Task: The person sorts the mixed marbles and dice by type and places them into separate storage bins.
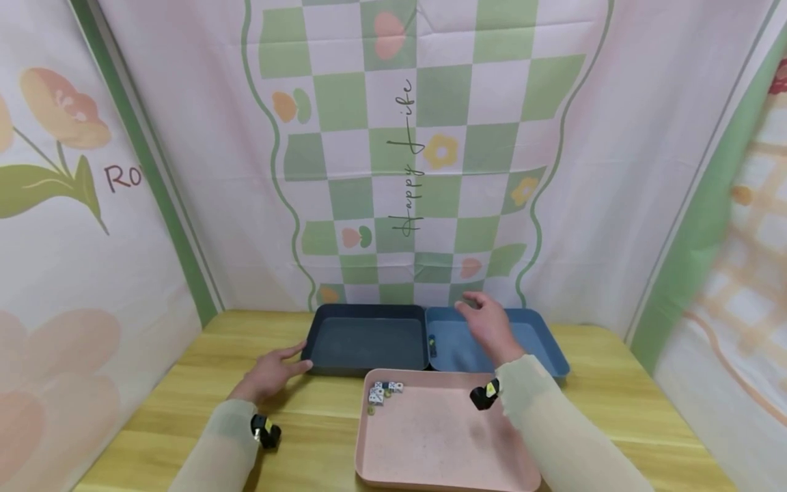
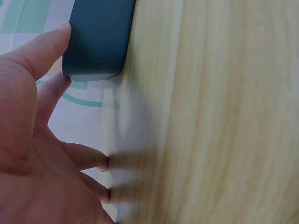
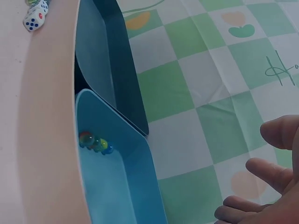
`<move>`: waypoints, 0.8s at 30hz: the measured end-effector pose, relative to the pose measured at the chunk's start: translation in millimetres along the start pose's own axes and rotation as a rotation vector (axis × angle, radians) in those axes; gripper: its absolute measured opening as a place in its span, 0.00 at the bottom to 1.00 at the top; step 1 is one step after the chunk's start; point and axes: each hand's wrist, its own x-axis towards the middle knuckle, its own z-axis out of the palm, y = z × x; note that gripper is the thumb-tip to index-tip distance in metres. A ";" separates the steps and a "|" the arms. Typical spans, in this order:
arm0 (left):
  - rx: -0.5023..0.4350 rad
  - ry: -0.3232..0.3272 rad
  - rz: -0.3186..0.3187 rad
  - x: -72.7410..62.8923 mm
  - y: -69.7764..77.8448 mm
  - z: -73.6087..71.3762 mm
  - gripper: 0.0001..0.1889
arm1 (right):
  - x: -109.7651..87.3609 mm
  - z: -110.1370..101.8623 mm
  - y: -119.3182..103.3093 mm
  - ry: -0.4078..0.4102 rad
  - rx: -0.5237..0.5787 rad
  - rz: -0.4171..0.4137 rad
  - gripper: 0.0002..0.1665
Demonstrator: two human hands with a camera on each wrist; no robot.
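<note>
Left hand (image 1: pixel 269 374): thumb and fingers spread wide, thumb tip and one fingertip touching the end of the dark tray (image 1: pixel 369 342) near its corner. Right hand (image 1: pixel 490 326): raised at the blue tray (image 1: pixel 536 342), fingers parted, nothing seen in them. Marbles (image 3: pixel 96 141) lie in a short row on the blue tray's floor, against the wall next to the dark tray, well apart from the right fingers.

Dice (image 1: pixel 376 394) bunched in the pink tray (image 1: pixel 436 437), far left corner, a few small round pieces beside them; well apart from both hands.

Edges: dark and blue trays side by side, rims touching or nearly so; pink tray's far rim just in front of them. Patterned cloth (image 1: pixel 341 102) hangs close behind. Open room: most of the pink tray's floor, blue floor right of the marbles, dark tray's floor. Tabletop (image 1: pixel 320 424) shows left of the pink tray.
</note>
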 end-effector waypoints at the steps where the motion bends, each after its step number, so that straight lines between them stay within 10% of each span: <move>1: 0.001 0.000 0.001 -0.4 0.3 -0.1 0.36 | -0.1 0.8 0.4 -0.001 0.002 0.004 0.33; 24: 0.024 0.004 -0.005 -7.2 9.2 -1.1 0.35 | -9.9 17.4 -0.4 -0.034 0.045 0.006 0.33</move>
